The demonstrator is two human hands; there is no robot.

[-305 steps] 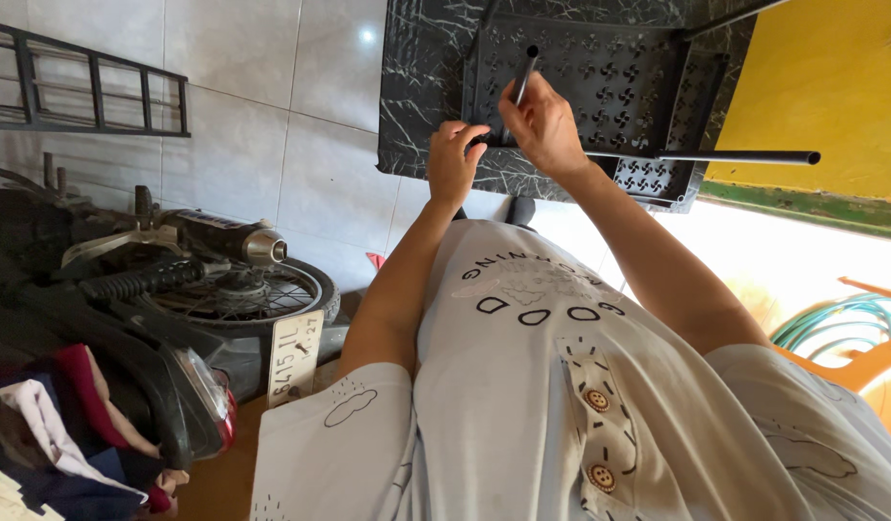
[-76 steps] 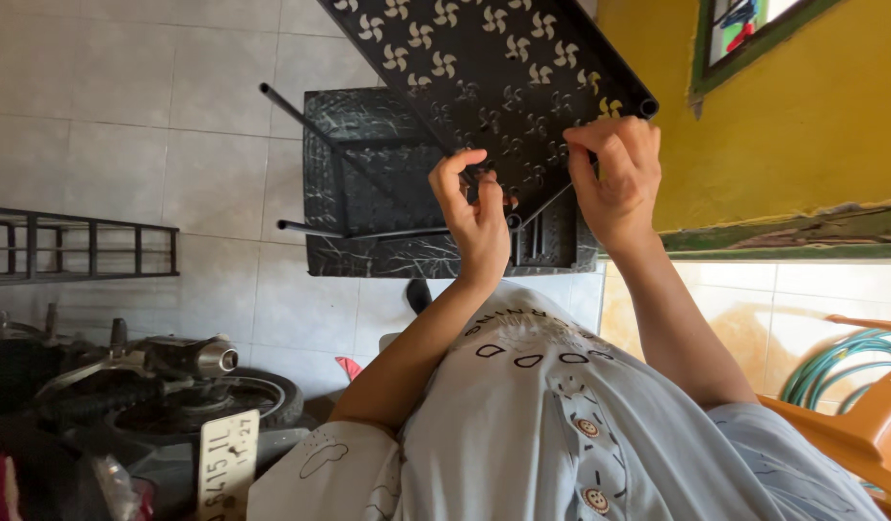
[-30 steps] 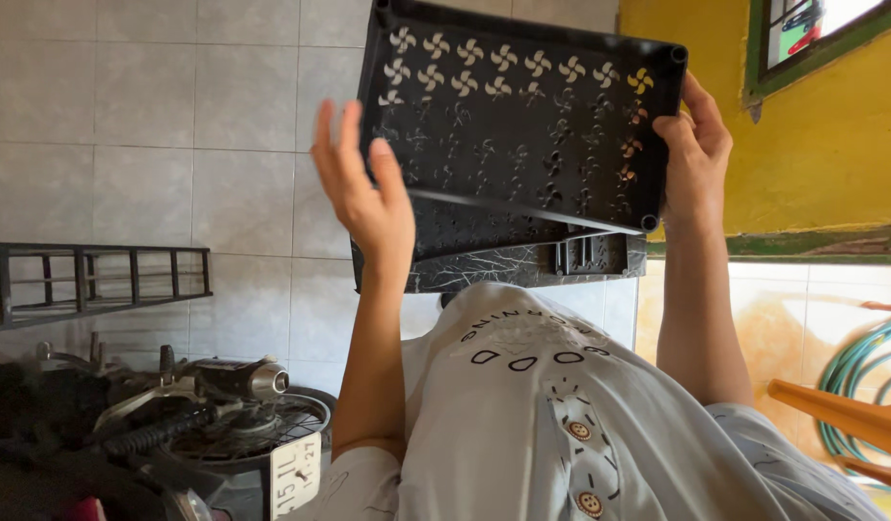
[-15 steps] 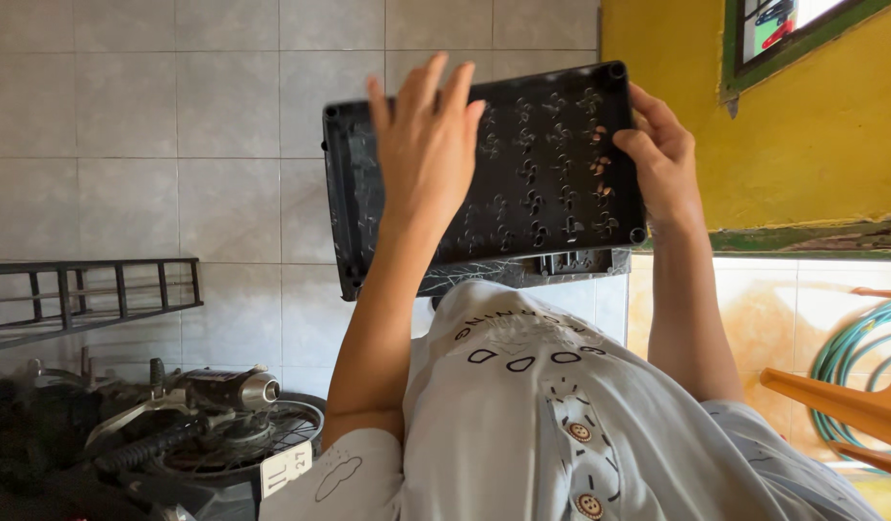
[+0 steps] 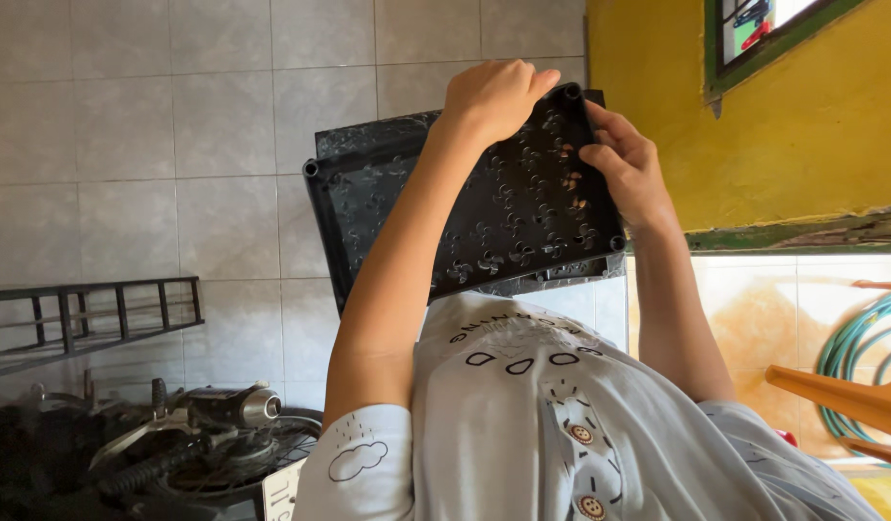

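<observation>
- The fingers of the left hand (image 5: pixel 493 96) are curled together over the top edge of the black perforated plastic shelf panel (image 5: pixel 484 217), near its upper right corner; those of the right hand (image 5: pixel 627 166) are bent and clamped on the panel's right edge, thumb on the near face.
- The panel is held up in the air before the person's chest, in front of the grey tiled wall (image 5: pixel 175 145) and just beside the yellow painted wall (image 5: pixel 802 135).
- It looks light enough to carry at arm's reach, stiff rather than floppy, and hard-surfaced. The cut-out pattern probably makes the flat middle the weaker place.
- The raised rim and the round corner sockets look like the firmest places to grip; both hands sit on the rim now.
- Its long axis runs left to right, tilted so the right end sits higher. The broad patterned face is turned toward the camera, its top edge leaning away toward the tiled wall.
</observation>
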